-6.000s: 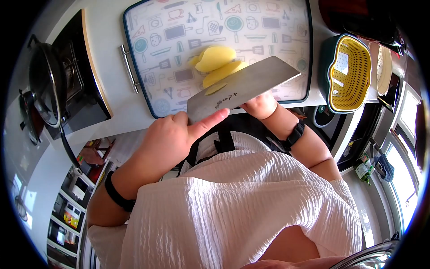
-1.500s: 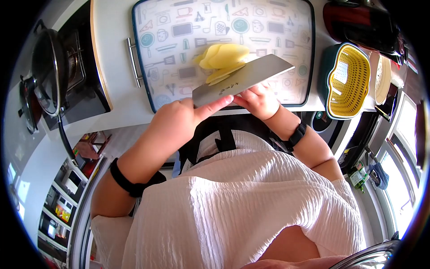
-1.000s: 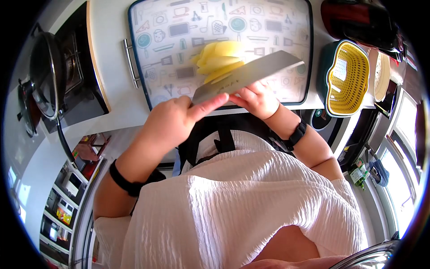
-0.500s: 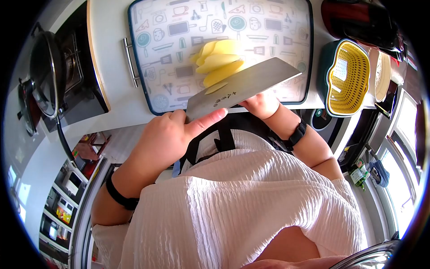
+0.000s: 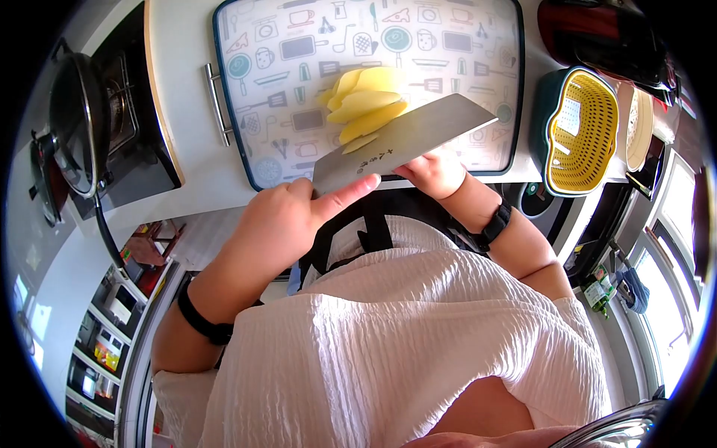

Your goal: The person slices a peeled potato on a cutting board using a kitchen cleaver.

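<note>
Left grip (image 5: 287,213) holding broad grey steel cleaver (image 5: 418,136)

Head view: for even slicing, probably best to hold one blade angle and curl the right fingertips clear of the edge. Left grip wraps the handle end, one digit along the blade. Right grip (image 5: 439,175) sits at the blade's near side, partly hidden; can't tell what it holds. Thin pale-yellow oval slices (image 5: 366,102) lie piled on the white patterned dark-blue-rimmed board (image 5: 258,89), just beyond the blade, ahead of both grips.
</note>
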The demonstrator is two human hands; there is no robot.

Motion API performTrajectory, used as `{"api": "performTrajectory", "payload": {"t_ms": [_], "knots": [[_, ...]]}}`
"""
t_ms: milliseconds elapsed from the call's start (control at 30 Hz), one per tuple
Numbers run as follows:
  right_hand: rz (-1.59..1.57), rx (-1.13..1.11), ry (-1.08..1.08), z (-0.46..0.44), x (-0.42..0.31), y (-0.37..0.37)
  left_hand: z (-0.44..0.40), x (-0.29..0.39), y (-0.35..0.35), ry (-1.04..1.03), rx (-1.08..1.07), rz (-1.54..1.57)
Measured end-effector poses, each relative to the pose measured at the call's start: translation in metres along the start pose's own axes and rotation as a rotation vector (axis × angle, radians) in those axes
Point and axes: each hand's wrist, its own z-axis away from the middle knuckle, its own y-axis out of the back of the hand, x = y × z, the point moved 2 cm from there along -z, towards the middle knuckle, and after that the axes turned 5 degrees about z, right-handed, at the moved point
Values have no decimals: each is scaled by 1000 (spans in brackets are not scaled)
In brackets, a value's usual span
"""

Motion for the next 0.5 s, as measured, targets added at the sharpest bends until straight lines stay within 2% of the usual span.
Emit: {"api": "performTrajectory", "payload": {"t_ms": [200, 500], "knots": [[55, 123, 60, -14, -6, 7, -6, -12, -11, -23, 56, 33], [84, 146, 70, -9, -2, 0, -36, -32, -39, -12, 62, 37]]}}
